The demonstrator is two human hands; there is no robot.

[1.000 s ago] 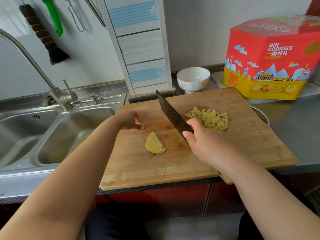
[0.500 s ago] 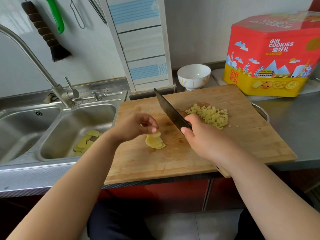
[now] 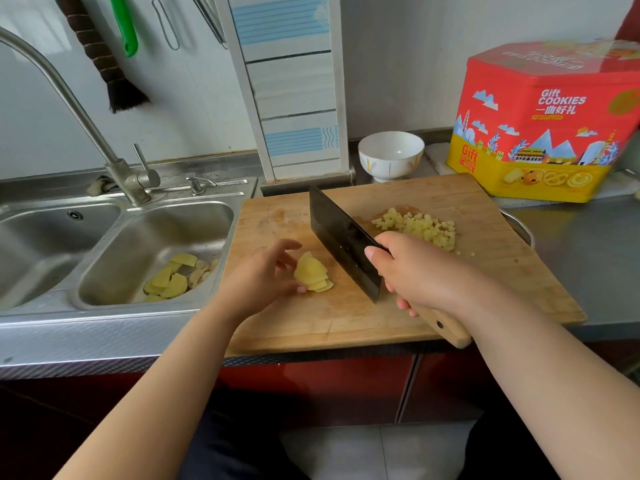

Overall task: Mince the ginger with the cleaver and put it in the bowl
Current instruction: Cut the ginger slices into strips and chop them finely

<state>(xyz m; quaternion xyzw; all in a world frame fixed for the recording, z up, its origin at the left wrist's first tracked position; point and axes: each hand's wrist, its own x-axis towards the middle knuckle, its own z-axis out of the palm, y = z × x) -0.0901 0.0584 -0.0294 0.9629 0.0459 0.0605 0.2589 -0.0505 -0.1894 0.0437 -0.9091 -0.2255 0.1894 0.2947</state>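
Since half a second ago we have lowered our left hand (image 3: 263, 275) onto the small stack of pale yellow ginger slices (image 3: 313, 276), fingers relaxed and spread, the thumb touching the stack's near edge. The stack lies near the middle of the rectangular wooden cutting board (image 3: 346, 323), which overhangs the counter's front edge. Our right hand (image 3: 412, 271) grips the wooden handle of the dark-bladed cleaver (image 3: 341, 237), whose blade stands on edge just right of the slices. Beyond the blade, a heap of minced ginger (image 3: 417, 226) sits toward the board's far right. More ginger pieces (image 3: 173, 277) lie in the steel sink basin (image 3: 121, 244). The white ceramic bowl (image 3: 390, 154) stands behind the board's far edge, beside the red-and-yellow cookie tin (image 3: 540, 133).
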